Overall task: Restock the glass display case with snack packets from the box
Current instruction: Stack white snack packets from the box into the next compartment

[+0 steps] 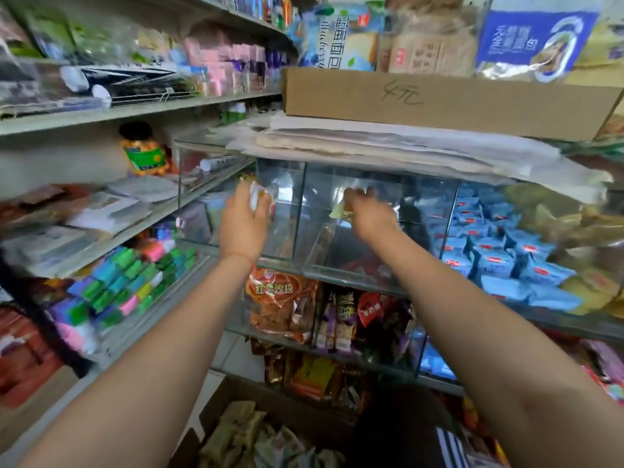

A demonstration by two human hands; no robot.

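The glass display case (304, 211) stands at chest height, split by glass panes into compartments. My left hand (244, 217) is raised at the left compartment and grips a small white and orange snack packet (255, 197). My right hand (369, 214) reaches into the middle compartment and pinches a pale yellow snack packet (341, 211). Both middle compartments look nearly bare. Below, by my legs, an open cardboard box (236, 396) holds several beige snack packets (243, 430).
Blue packets (486, 251) fill the compartment to the right. A flat cardboard box (439, 99) lies on papers on top of the case. Red and dark snack bags (283, 305) sit on the lower glass shelf. Shelves with stationery and coloured erasers (128, 285) run along the left.
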